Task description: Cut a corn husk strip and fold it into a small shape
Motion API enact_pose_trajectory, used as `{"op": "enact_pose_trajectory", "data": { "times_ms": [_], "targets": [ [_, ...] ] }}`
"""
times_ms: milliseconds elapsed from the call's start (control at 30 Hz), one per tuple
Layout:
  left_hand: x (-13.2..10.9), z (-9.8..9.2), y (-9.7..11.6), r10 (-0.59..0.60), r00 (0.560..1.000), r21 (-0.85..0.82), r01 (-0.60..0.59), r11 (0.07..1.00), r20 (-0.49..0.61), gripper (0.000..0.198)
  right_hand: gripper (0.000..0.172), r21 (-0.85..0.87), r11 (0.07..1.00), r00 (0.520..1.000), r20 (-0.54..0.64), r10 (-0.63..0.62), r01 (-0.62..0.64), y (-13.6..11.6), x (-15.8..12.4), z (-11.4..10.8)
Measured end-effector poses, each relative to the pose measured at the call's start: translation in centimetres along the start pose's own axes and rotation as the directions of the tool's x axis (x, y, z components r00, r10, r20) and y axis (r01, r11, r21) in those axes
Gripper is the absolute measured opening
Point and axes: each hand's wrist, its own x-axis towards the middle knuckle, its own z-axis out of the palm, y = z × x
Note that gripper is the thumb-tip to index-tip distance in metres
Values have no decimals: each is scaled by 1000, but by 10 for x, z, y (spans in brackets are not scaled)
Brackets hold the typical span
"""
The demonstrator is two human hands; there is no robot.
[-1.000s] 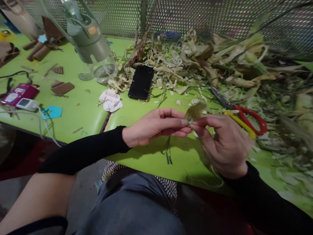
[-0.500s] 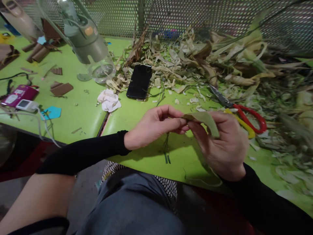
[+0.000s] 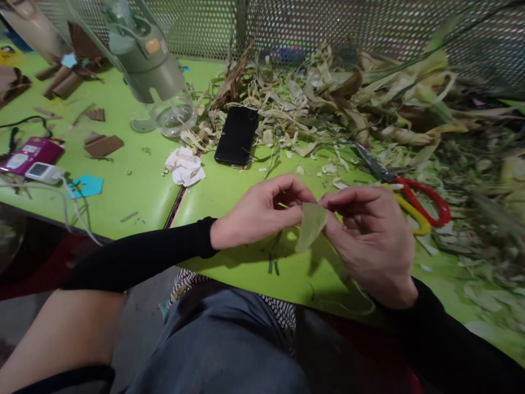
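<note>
Leaf piece [image 3: 310, 225] is between your hands, over the near part of the table [image 3: 246, 273], drooping toward 7 o'clock. Your left hand [image 3: 262, 210] pinches its upper edge, thumb tip hidden behind it; your right hand [image 3: 371, 241] has thumb and forefinger closed on its right edge, other fingers curled. From the leaf: scissors [image 3: 388, 176] 2 o'clock, phone [image 3: 237, 135] 11, crumpled tissue [image 3: 185, 166] 10.

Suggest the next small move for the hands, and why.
Perhaps have the right hand smooth the lower end of the leaf piece: that end hangs loose above the table, while that hand pinches the right edge and the left hand is at the other side.
</note>
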Motion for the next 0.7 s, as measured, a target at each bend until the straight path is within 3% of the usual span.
{"op": "enact_pose_trajectory", "data": {
  "times_ms": [100,200,333,467,567,700],
  "targets": [
    [0,0,2,22,1000,34,-22,999,-2,36,17,3,1000,1000,-6,-1,1,1,-1,-1],
    [1,-1,2,-110,994,-69,109,992,0,41,12,-58,994,996,5,-91,92,3,2,-4],
    [2,-3,2,-241,969,-236,246,940,47,37,13,-185,938,954,120,-274,292,0,10,-10],
    [2,-7,3,-296,949,-275,315,908,109,27,14,-252,912,944,141,-297,324,-5,13,-13],
    [1,-8,5,-283,950,-244,308,919,133,32,10,-269,913,952,119,-283,305,-3,11,-14],
    [-1,-5,7,-166,980,-141,181,973,108,42,5,-208,949,971,53,-231,237,6,5,-12]
  ]
}}
